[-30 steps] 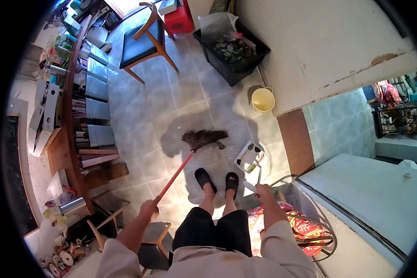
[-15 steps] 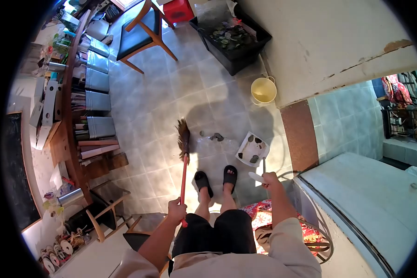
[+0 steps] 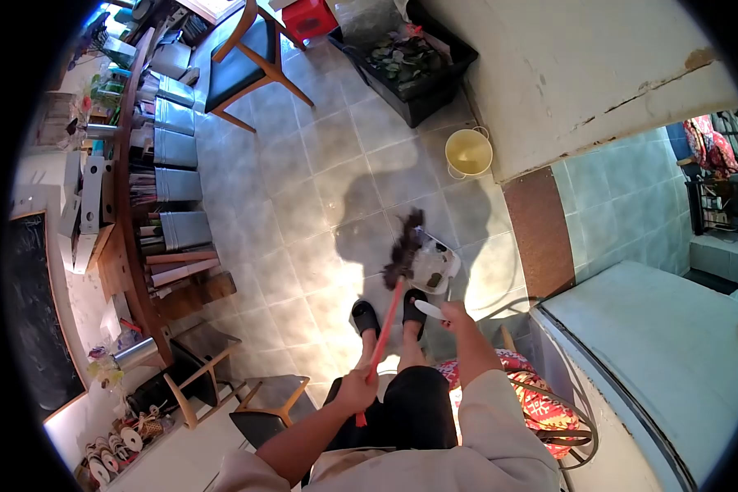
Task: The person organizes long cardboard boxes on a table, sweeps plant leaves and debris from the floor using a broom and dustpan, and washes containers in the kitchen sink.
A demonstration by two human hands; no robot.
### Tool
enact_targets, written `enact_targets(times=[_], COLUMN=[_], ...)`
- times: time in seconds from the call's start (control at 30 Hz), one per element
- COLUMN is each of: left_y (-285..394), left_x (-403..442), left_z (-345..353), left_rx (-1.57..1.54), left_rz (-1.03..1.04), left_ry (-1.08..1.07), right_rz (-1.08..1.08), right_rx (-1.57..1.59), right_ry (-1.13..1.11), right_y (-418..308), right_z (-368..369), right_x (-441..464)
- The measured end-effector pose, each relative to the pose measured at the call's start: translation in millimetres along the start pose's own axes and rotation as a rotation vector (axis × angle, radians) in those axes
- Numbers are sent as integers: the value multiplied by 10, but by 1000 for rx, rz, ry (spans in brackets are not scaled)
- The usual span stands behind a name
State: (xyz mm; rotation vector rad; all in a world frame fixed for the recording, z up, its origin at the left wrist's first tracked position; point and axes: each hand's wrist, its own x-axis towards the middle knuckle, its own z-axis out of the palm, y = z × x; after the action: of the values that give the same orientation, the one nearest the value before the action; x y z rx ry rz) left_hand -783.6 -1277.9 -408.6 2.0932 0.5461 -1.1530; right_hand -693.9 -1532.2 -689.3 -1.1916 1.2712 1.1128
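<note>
My left hand [image 3: 357, 389] is closed around the red handle of a broom [image 3: 388, 332]. The broom's dark brown bristles [image 3: 403, 252] are at the open left edge of a white dustpan [image 3: 444, 283], blurred by motion. Several dark leaf-like bits lie in the pan. My right hand [image 3: 451, 316] grips the dustpan's long handle near its white end [image 3: 429, 310]. The pan rests on or close to the tiled floor, ahead of my right foot.
Beyond the dustpan stands a cream bucket [image 3: 469, 153], with a black bin [image 3: 410, 70] of leaves behind it. A wooden chair [image 3: 258, 70] is at the upper left, near shelves with grey boxes [image 3: 178, 184]. A patterned cushion [image 3: 541, 402] lies close on my right.
The broom has swept right across the floor to the dustpan, and the dark bits on the floor no longer show there. My left hand moved right; the dustpan shifted slightly left.
</note>
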Motion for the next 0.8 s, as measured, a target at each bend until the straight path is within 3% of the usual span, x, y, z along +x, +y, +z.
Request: enact_targets(times=[0.1,0.23,0.27,0.3,0.4,0.57,0.63,0.8], left_y=[69,10,159,299,-146,-90,69,764], left_x=[-152,-427,-625,-826,-1216,-1926,-2031,-1647], left_z=[81,-150,-336,-539,-876,-1539,-1800,-2563], left_rx=[145,126,114,101,138,-63,-193,-466], left_rz=[152,164,97,32,61,179,207,233], left_ry=[21,26,34,44,101,289,311,255], right_rz=[-24,-12,-124,-150,-422,-719,-923,-1109], right_rx=[-25,1,-76,-53,-117,-84,-92,-59], right_ry=[-3,-121,30,-14,34,-31,-30,50], right_y=[-62,0,114,-2,-27,-734,-1342,-2446], right_z=[240,334,408,389,478,591,692,1050], right_x=[-29,-227,-146,-580,-1134,-2566,-3403,-3922])
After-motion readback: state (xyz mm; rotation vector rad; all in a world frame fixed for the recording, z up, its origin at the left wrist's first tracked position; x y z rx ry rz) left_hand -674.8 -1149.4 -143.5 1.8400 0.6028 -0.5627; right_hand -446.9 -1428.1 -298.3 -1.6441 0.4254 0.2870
